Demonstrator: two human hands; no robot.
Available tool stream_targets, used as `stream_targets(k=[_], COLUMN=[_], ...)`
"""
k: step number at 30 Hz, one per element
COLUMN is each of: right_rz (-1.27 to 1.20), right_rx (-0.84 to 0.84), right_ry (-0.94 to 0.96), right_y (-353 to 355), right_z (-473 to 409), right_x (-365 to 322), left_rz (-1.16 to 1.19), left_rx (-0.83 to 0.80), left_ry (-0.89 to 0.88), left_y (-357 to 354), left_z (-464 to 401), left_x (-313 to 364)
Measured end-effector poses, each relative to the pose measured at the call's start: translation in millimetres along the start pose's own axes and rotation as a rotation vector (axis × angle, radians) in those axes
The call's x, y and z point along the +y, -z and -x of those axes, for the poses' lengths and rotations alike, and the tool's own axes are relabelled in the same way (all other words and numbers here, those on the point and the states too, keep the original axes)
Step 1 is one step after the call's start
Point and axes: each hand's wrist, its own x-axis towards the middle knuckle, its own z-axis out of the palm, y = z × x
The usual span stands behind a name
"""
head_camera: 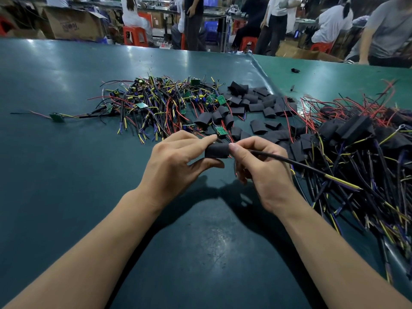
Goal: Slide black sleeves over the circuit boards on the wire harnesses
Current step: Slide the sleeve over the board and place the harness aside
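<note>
the black sleeve [217,150] was a short matte tube, held above the near middle of the green bench [66,175] (piles of bare harnesses [156,103] and loose sleeves [256,103] lay farther off). the left hand [176,161] pinched it; the right hand [260,170] gripped its black cable [289,162].

Two bare forearms, no sleeves, watch or rings; left hand [176,159], right hand [265,172], short plain nails.
</note>
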Motion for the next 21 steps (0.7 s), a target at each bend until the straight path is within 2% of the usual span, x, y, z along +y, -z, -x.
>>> stream_targets(k=[4,7,15,21], right_rz=[0.105,0.119,0.16,0.243], right_rx=[-0.037,-0.113,-0.127,-0.13], right_ry=[0.033,0.038,0.055,0.087], right_y=[-7,-16,-17,-17], right_z=[3,8,11,12], right_x=[0,1,0,3], left_rz=[-0.045,-0.147,-0.219,-0.202], left_rx=[-0.113,-0.183,-0.292,-0.299], left_ry=[0.259,0.335,0.261,0.212], left_y=[-2,-4,-3,-3], left_z=[2,4,2,2], left_x=[2,0,3,7])
